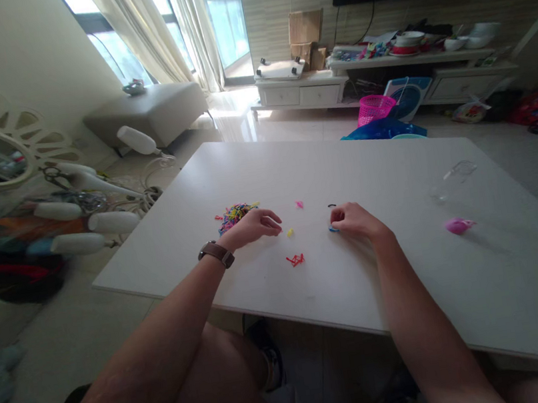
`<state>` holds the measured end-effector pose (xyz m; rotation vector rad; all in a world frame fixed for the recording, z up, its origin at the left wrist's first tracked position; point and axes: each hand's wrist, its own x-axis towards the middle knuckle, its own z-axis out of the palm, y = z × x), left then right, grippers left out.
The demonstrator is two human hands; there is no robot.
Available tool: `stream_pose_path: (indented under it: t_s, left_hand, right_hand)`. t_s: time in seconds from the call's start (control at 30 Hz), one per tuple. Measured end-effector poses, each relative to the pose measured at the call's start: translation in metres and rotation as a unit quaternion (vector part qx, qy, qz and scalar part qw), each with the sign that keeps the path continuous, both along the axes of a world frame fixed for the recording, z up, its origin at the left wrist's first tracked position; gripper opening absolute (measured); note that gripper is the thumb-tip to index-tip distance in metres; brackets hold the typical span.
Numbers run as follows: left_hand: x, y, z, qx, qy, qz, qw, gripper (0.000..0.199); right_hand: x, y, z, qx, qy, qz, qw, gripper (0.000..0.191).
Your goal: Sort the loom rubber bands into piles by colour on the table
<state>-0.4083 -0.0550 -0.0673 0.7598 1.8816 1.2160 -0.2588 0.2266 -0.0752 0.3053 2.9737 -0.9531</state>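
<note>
My left hand (255, 226) hovers at the right edge of a heap of multicoloured small rubber bands (235, 216), fingers loosely bent and apart. A wristwatch (216, 254) is on that wrist. My right hand (347, 219) pinches down at the table, its fingertips on a small blue rubber band (333, 229); how many blue bands lie there is hidden. A black band (332, 205) lies just beyond it. Between my hands are a little pink cluster (299, 204), a yellow cluster (290, 232) and, nearer me, several red bands (296, 261).
On the right of the white table (411, 274) lie a clear plastic container (453, 181) and a pink, rounded soft-looking object (459, 225). Past the far edge stands a pink basket (375, 108). A white lamp (115, 221) with several shades is at the left.
</note>
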Motion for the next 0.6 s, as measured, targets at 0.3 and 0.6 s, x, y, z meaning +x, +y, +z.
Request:
stream_pose_path:
  t_s: [0.3,0.6]
  left_hand:
    - [0.0,0.001,-0.002,-0.007,0.017,-0.004,1.0,0.028]
    - [-0.004,0.001,-0.006,-0.02,0.057,-0.004,0.998,0.027]
  right_hand:
    - [-0.01,-0.017,-0.005,0.069,0.08,-0.047,0.993,0.011]
    - [-0.014,-0.029,-0.01,0.046,0.159,-0.019,0.986,0.012]
